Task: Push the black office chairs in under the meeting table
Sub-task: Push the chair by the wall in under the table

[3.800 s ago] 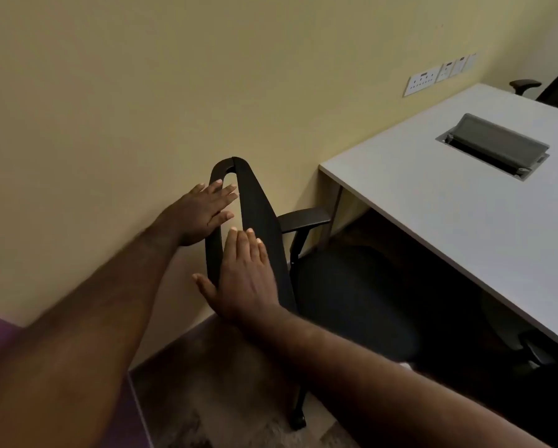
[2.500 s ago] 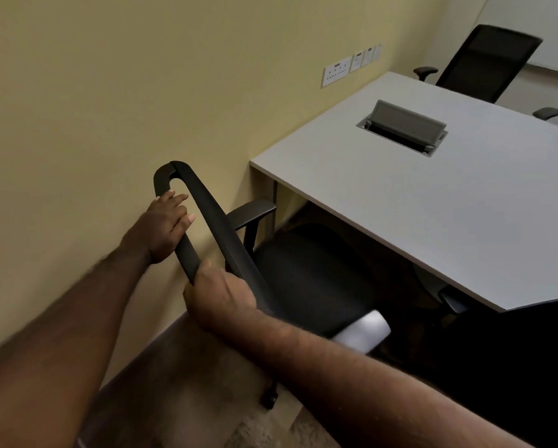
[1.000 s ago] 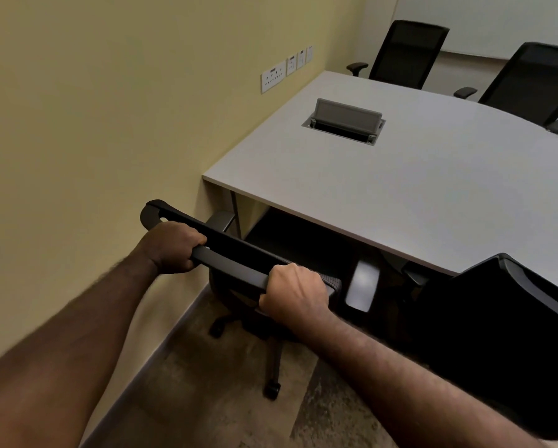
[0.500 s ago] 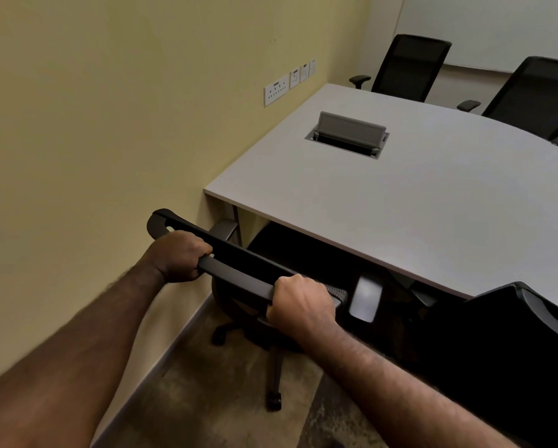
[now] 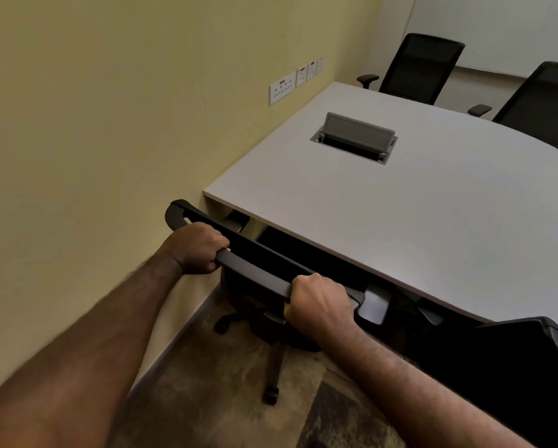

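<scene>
— At the desk (image 5: 416, 221) corner: where is the black chair (image 5: 258, 270)?
— Seat under the desk (backrest outside), left hand (image 5: 196, 248) and right hand (image 5: 319, 305) fingers clenched around its top rail.

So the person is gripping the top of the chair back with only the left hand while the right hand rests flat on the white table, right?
Not quite. The head view shows both hands on the chair back: the left hand grips its top bar near the wall, and the right hand grips the same bar further along, not resting on the white table.
</scene>
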